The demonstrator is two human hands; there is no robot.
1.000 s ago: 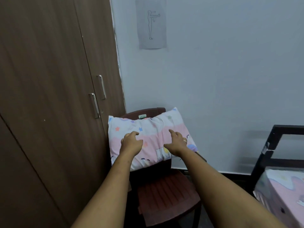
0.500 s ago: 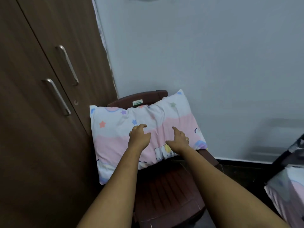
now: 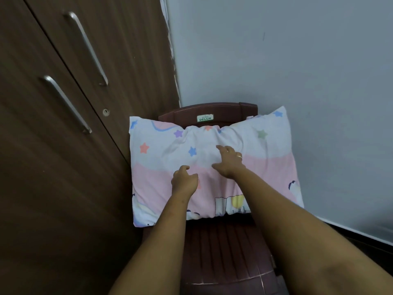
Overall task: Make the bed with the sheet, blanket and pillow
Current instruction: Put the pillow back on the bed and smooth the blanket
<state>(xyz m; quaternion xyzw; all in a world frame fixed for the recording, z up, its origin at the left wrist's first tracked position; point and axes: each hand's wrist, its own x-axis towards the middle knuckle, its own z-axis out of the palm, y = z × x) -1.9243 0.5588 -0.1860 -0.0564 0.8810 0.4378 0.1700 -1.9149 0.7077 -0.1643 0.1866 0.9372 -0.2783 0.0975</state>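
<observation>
A pillow (image 3: 270, 154) in a white and pink case with coloured stars leans against the back of a dark red plastic chair (image 3: 223, 248). Both my arms reach out over the chair seat to the pillow's front. My left hand (image 3: 184, 179) is at the pink band, fingers loosely curled, holding nothing that I can see. My right hand (image 3: 229, 161), with a ring on one finger, lies a little higher with fingers spread on the white part. Neither hand has a visible hold on the cloth. No sheet or blanket is in view.
A brown wooden wardrobe (image 3: 53, 167) with two long metal handles (image 3: 68, 104) stands close on the left, touching the pillow's left edge. A plain grey wall (image 3: 297, 60) rises behind the chair. Dark floor shows at the lower right.
I have come closer and look further down, so the pillow fills more of the view. My right hand has slid up onto the white part; the bed at the right has left the view.
</observation>
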